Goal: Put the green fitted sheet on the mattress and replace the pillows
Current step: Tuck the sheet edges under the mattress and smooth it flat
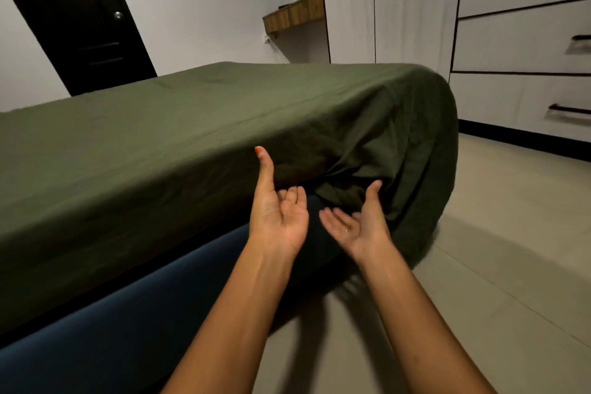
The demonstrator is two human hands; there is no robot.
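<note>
The green fitted sheet [198, 137] covers the top of the mattress and wraps over its near right corner, where the cloth bunches in folds [361, 169]. My left hand [276, 211] is palm up just below the sheet's lower edge, thumb raised, fingers loosely curled, holding nothing. My right hand [358, 224] is palm up beside it under the bunched corner, fingers relaxed and empty. No pillows are in view.
A dark blue bed base [134, 304] runs under the mattress. A black door [86, 16] stands at the back left, a wooden shelf [294, 14] on the far wall, white drawers [524, 41] at right. Tiled floor [499, 233] lies right of the bed.
</note>
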